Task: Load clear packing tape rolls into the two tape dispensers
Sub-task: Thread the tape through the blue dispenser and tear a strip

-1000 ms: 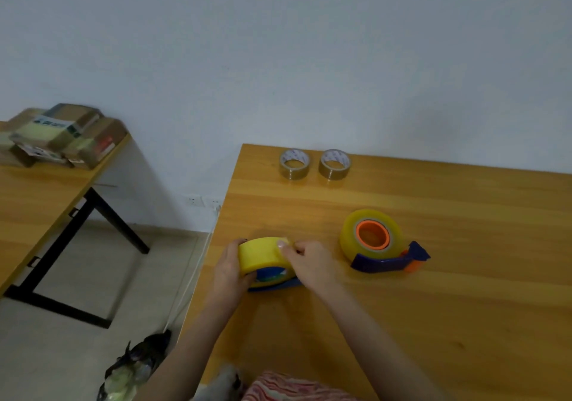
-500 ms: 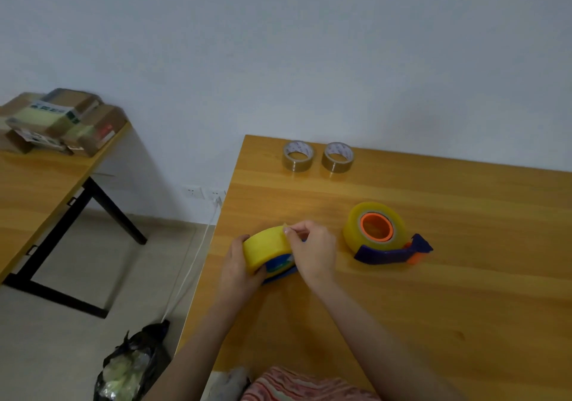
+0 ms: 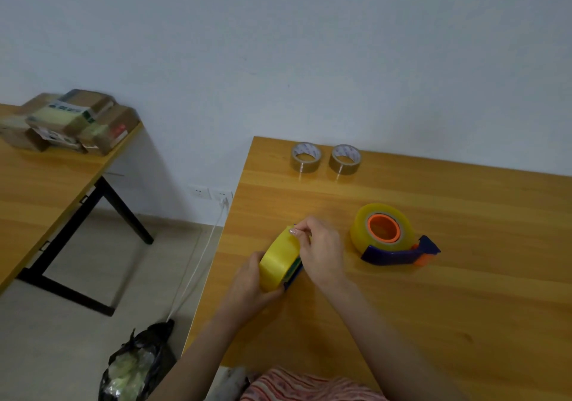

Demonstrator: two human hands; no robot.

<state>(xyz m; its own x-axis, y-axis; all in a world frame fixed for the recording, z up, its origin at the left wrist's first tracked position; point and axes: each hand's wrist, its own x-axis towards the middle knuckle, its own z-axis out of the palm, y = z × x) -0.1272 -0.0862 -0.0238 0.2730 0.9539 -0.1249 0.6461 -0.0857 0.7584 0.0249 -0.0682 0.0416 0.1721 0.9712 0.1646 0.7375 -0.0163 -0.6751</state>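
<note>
Head view: yellowish tape roll (image 3: 279, 258) on edge (blue dispenser (image 3: 293, 276) beneath).

Plain pale wall (image 3: 278, 45) behind, bare, evenly lit — no hard shadows. Wooden desk (image 3: 464, 323), orange-toned grain, back edge against the wall. Second wooden desk (image 3: 40, 190) at left on black angled legs (image 3: 77, 230), a stack of cardboard boxes (image 3: 71, 122) on its far corner. Light tiled floor (image 3: 62, 338) between the two. White wall sockets (image 3: 210, 192) low down, white cable (image 3: 198, 261) plugged in and running down to the floor. Black plastic bag (image 3: 139, 366) on the floor — beside the nearer desk's edge.
</note>
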